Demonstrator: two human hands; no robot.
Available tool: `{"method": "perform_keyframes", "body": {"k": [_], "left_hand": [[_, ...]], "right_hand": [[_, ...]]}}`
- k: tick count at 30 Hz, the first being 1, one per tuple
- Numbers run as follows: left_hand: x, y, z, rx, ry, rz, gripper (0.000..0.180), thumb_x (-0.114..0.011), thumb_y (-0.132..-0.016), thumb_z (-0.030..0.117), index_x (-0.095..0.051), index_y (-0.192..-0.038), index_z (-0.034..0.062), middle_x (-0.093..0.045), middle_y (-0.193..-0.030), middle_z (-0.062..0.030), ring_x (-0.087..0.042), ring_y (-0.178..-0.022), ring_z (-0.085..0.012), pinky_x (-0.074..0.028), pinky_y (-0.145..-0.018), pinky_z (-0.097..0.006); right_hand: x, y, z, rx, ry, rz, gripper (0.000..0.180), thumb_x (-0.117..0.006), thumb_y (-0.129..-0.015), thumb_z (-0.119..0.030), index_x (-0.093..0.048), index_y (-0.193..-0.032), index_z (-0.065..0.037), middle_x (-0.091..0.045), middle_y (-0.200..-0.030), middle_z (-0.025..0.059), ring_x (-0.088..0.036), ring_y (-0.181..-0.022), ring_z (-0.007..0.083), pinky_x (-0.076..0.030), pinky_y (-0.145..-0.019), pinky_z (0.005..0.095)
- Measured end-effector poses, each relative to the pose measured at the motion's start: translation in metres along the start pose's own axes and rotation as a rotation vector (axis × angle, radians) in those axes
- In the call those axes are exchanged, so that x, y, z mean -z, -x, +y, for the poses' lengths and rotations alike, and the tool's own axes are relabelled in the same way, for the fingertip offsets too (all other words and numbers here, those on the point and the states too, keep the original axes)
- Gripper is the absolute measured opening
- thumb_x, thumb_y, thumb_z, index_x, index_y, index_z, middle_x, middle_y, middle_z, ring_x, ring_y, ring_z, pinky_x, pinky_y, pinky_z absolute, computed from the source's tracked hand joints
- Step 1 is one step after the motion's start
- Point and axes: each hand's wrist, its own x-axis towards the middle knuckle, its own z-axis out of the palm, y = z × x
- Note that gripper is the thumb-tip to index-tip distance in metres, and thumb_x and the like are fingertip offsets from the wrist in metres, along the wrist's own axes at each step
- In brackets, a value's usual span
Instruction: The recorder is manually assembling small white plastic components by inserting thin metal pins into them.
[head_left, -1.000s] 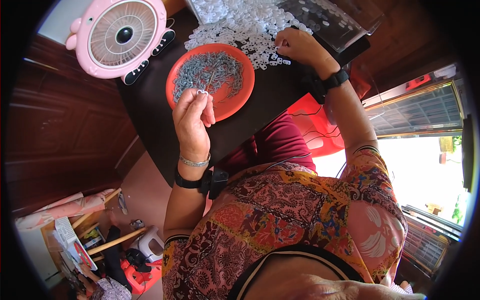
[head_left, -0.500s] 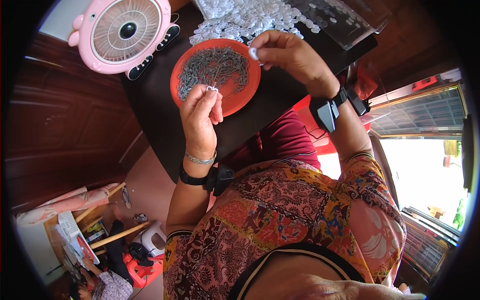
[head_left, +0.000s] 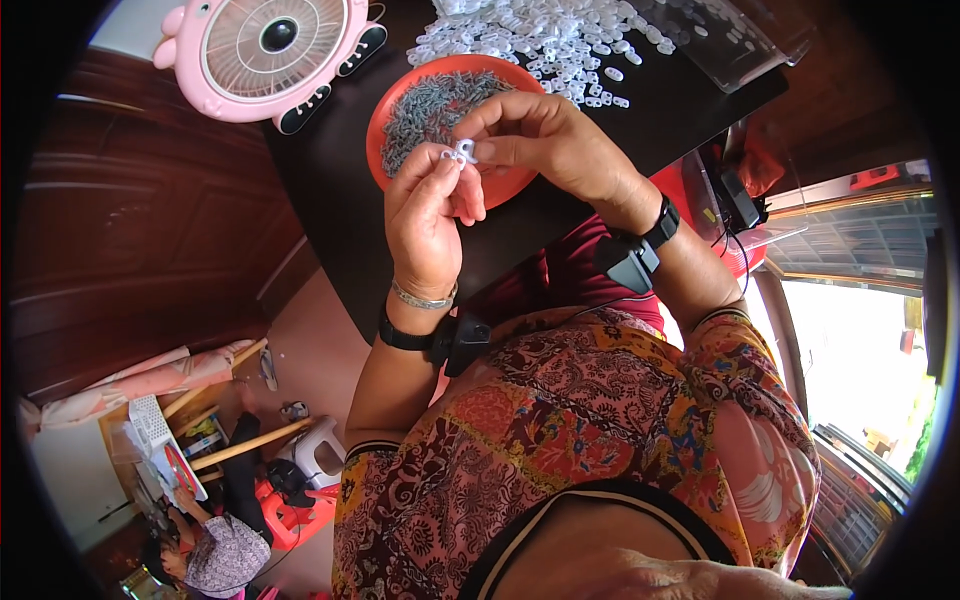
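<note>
My left hand [head_left: 425,230] is closed in a pinch on a small white plastic piece [head_left: 452,157]. Between the thumb and forefinger of my right hand [head_left: 575,155] is a small white ring-like plastic piece [head_left: 466,147]. The two pieces meet at the fingertips; whether they are joined I cannot tell. Both hands are held over the near side of an orange-red plate [head_left: 376,135]. A heap of thin grey metal pins or screws [head_left: 420,115] lies in it, partly hidden by my right hand.
Many loose white oval plastic pieces [head_left: 570,40] spread over the dark table [head_left: 330,230] behind the plate. A pink animal-shaped fan [head_left: 215,95] stands at the far left, a clear plastic box [head_left: 735,50] at the far right. Another person [head_left: 228,555] is at the lower left.
My right hand has come left and nearer with its white piece, meeting the piece in my left hand. The plate and table appear shifted slightly right and up in the view.
</note>
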Motion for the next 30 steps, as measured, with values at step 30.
{"method": "perform_keyframes", "body": {"k": [30], "left_hand": [[-0.002, 0.000, -0.002, 0.057, -0.095, 0.074, 0.018, -0.052, -0.090, 0.010, -0.052, -0.074, 0.0025, -0.051, -0.065, -0.0010, -0.040, -0.049, -0.0047, -0.032, -0.045, -0.020]], "right_hand": [[0.000, 0.002, 0.000, -0.043, 0.000, 0.198, 0.015, -0.060, -0.090, -0.010, -0.061, -0.101, 0.000, -0.065, -0.082, 0.0047, -0.063, -0.070, 0.0091, -0.052, -0.064, 0.0205]]}}
